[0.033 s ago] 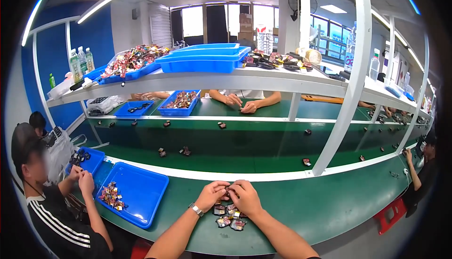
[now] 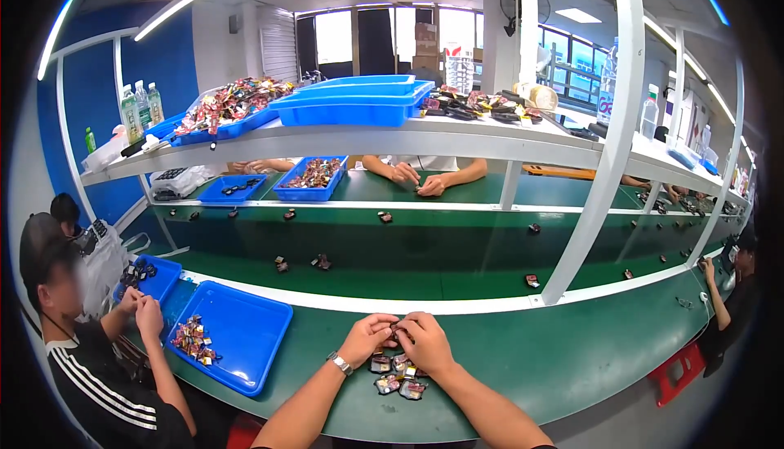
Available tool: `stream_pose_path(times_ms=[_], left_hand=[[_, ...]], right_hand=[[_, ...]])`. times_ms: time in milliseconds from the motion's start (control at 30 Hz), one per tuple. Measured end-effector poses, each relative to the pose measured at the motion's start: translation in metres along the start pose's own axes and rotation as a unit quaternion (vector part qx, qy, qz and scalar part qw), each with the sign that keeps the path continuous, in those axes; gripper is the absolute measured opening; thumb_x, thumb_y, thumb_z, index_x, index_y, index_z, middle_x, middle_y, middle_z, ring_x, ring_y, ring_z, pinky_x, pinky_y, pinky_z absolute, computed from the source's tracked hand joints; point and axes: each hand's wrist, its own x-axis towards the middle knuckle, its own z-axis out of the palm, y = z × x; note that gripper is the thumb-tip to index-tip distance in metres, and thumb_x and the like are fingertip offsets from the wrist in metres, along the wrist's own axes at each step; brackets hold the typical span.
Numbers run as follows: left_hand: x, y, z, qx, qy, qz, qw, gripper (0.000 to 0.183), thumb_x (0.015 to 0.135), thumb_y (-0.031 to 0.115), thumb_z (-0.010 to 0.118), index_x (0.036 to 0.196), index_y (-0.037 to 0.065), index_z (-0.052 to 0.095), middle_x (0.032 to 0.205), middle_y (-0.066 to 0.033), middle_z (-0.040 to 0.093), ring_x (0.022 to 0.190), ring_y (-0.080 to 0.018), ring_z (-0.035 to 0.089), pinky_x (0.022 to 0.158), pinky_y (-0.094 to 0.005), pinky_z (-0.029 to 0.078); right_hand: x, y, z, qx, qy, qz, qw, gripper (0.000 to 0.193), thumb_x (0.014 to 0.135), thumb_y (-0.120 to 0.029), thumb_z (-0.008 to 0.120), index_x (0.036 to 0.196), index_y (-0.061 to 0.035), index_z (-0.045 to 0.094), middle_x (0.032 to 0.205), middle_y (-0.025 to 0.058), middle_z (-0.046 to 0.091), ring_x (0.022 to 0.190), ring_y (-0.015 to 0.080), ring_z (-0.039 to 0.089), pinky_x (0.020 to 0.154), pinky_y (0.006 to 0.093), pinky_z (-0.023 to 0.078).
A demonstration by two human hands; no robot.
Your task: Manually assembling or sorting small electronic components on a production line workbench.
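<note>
My left hand (image 2: 369,342), with a metal-banded watch (image 2: 340,362) on its wrist, and my right hand (image 2: 425,343) meet above the near side of the green table. Between them, their fingertips pinch a small dark part (image 2: 395,332). Most of it is hidden by the fingers, so its exact kind does not show. Just below lies a small cluster of electronic pieces (image 2: 389,384), dark-edged with silver, reddish and yellow patches. My right hand partly covers the cluster's upper edge.
Left of my arm sits a blue tray (image 2: 245,326) with similar pieces in one corner. A co-worker (image 2: 106,359) handles parts beside it. Ahead, a green conveyor belt (image 2: 425,253) carries scattered pieces. A white post (image 2: 600,147) and a loaded shelf (image 2: 367,142) stand over it.
</note>
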Motion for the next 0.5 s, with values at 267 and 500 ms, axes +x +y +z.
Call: stream_pose_path(times_ms=[267, 500], left_hand=[[0.0003, -0.0020, 0.0002, 0.013, 0.005, 0.008, 1.000, 0.026, 0.095, 0.004, 0.055, 0.120, 0.000, 0.055, 0.108, -0.0080, 0.066, 0.091, -0.0122, 0.064, 0.075, -0.0241, 0.055], [0.0010, -0.0037, 0.0074, 0.042, 0.044, 0.050, 0.997, 0.020, 0.093, 0.005, 0.059, 0.112, 0.000, 0.058, 0.106, -0.0081, 0.066, 0.092, -0.0124, 0.064, 0.070, -0.0243, 0.055]], right_hand=[[0.0000, -0.0004, 0.0044, -0.015, 0.013, -0.013, 1.000, 0.013, 0.077, -0.006, 0.069, 0.089, -0.0059, 0.065, 0.092, 0.0069, 0.061, 0.087, 0.0252, 0.061, 0.072, 0.0354, 0.053], [0.0042, -0.0010, -0.0024, 0.041, -0.024, 0.013, 0.999, 0.017, 0.077, -0.005, 0.070, 0.094, -0.0032, 0.066, 0.094, 0.0111, 0.062, 0.087, 0.0272, 0.062, 0.074, 0.0346, 0.052]])
